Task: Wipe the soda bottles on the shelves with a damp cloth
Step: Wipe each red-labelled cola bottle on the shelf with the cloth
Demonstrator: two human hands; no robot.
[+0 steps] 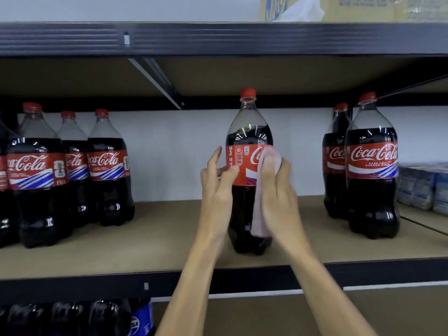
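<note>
A large cola bottle [247, 132] with a red cap and red label stands upright alone on the middle of the brown shelf [169, 234]. My left hand [217, 183] touches its left side at the label, thumb on the front, fingers loosely spread. My right hand [276, 190] presses a pale pink cloth [258, 214] against the bottle's right front; the cloth hangs down over the dark lower body. Several more cola bottles [41, 175] stand grouped at the left. Two others [372, 166] stand at the right.
A dark shelf beam [218, 38] runs overhead with a cardboard box [339, 8] on top. Blue-white drink packs [424, 185] sit at the far right. On the lower shelf at the left are dark bottles, one with a blue label [140, 318].
</note>
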